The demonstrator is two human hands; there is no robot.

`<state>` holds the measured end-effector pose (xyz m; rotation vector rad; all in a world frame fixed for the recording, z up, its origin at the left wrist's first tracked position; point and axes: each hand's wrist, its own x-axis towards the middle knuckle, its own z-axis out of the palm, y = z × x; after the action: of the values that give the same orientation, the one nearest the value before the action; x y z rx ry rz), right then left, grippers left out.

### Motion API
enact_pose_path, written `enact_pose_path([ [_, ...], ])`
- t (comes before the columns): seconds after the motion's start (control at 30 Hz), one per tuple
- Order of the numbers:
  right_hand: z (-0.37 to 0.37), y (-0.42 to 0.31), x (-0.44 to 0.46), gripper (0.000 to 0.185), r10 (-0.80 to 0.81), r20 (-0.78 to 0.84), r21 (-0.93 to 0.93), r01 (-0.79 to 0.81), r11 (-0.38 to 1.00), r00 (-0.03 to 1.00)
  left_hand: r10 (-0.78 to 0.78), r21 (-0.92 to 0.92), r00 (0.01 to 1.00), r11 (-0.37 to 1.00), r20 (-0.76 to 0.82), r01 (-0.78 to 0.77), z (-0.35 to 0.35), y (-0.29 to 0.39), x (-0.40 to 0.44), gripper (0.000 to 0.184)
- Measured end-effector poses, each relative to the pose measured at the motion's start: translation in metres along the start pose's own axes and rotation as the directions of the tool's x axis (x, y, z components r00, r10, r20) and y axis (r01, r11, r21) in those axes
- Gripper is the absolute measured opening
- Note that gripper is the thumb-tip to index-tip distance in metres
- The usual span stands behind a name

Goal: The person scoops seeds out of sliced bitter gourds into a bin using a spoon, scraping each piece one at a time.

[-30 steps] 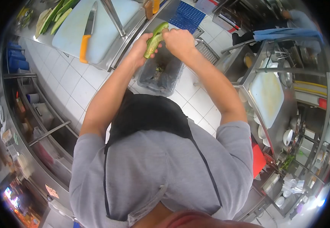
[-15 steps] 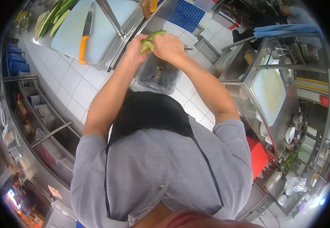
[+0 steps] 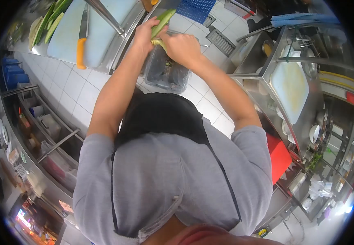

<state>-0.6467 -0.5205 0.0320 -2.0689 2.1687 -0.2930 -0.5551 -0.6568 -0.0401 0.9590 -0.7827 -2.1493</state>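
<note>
A long piece of green vegetable (image 3: pixel 163 22) is held in my left hand (image 3: pixel 144 36), whose fingers are wrapped round it; its upper end points up and right. Close beside it, my right hand (image 3: pixel 181 48) is closed at the vegetable's lower, paler part. A thin metal tip sticks out on the right side of that hand, its tool mostly hidden by the fingers. Below both hands stands a bin with a clear liner (image 3: pixel 165 75), with some scraps inside.
On the left counter, a white cutting board (image 3: pixel 66 45) bears a knife with an orange handle (image 3: pixel 81 53), beside green vegetable pieces (image 3: pixel 53 25). A metal post (image 3: pixel 105 17) rises by the board. At right is another board (image 3: pixel 292 92) on a steel counter.
Both hands have moved up and slightly left in the view. The green vegetable is tilted more upright, with more of its upper end showing above my left hand.
</note>
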Motion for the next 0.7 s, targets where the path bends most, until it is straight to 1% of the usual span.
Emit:
enact_pose_path([
  [0.03, 0.006, 0.005, -0.004, 0.020, -0.008, -0.053, -0.006, 0.008, 1.000, 0.999, 0.062, 0.083, 0.998, 0.995, 0.008, -0.063, -0.003, -0.001, 0.002, 0.045],
  [0.1, 0.021, 0.016, -0.018, 0.019, -0.026, -0.151, -0.021, 0.024, 0.999, 0.988, 0.133, 0.095, 0.989, 0.986, 0.065, -0.138, -0.018, -0.001, 0.005, 0.049],
  [0.13, 0.027, 0.022, -0.023, 0.017, 0.017, -0.141, -0.026, -0.021, 0.999, 0.990, 0.168, 0.098, 0.981, 0.979, 0.093, -0.177, -0.021, 0.001, 0.004, 0.051],
  [0.2, 0.037, 0.030, -0.029, 0.015, 0.099, -0.126, -0.033, -0.104, 0.994, 0.987, 0.144, -0.026, 0.978, 0.990, 0.150, -0.142, -0.024, 0.009, -0.005, 0.051],
  [0.23, 0.041, 0.033, -0.030, 0.016, 0.154, -0.093, 0.004, -0.155, 0.988, 0.984, 0.135, -0.087, 0.975, 0.989, 0.176, -0.121, -0.024, 0.014, -0.014, 0.051],
  [0.27, 0.044, 0.036, -0.031, 0.016, 0.208, -0.057, 0.039, -0.206, 0.978, 0.977, 0.095, -0.113, 0.976, 0.991, 0.195, -0.074, -0.022, 0.019, -0.022, 0.052],
  [0.3, 0.047, 0.039, -0.032, 0.017, 0.257, -0.020, 0.069, -0.255, 0.964, 0.966, 0.064, -0.189, 0.971, 0.982, 0.232, -0.020, -0.024, 0.019, -0.029, 0.052],
  [0.4, 0.048, 0.042, -0.032, 0.022, 0.366, -0.074, 0.227, -0.341, 0.912, 0.928, -0.001, -0.405, 0.933, 0.901, 0.360, 0.158, -0.029, 0.025, -0.042, 0.055],
  [0.5, 0.036, 0.033, -0.035, 0.031, 0.483, -0.090, 0.366, -0.422, 0.830, 0.871, 0.035, -0.492, 0.893, 0.844, 0.449, 0.214, -0.036, 0.025, -0.051, 0.056],
  [0.53, 0.030, 0.028, -0.036, 0.032, 0.473, -0.121, 0.377, -0.401, 0.835, 0.872, 0.070, -0.503, 0.869, 0.836, 0.490, 0.217, -0.039, 0.025, -0.052, 0.057],
  [0.6, 0.016, 0.015, -0.037, 0.035, 0.472, -0.189, 0.402, -0.370, 0.837, 0.861, 0.016, -0.494, 0.904, 0.842, 0.427, 0.218, -0.040, 0.026, -0.052, 0.056],
  [0.63, 0.009, 0.007, -0.036, 0.036, 0.435, -0.254, 0.403, -0.314, 0.859, 0.864, -0.016, -0.482, 0.915, 0.846, 0.404, 0.227, -0.040, 0.028, -0.051, 0.056],
  [0.7, -0.002, -0.010, -0.035, 0.038, 0.374, -0.384, 0.390, -0.219, 0.894, 0.844, -0.027, -0.422, 0.921, 0.883, 0.389, 0.204, -0.040, 0.030, -0.048, 0.056],
])
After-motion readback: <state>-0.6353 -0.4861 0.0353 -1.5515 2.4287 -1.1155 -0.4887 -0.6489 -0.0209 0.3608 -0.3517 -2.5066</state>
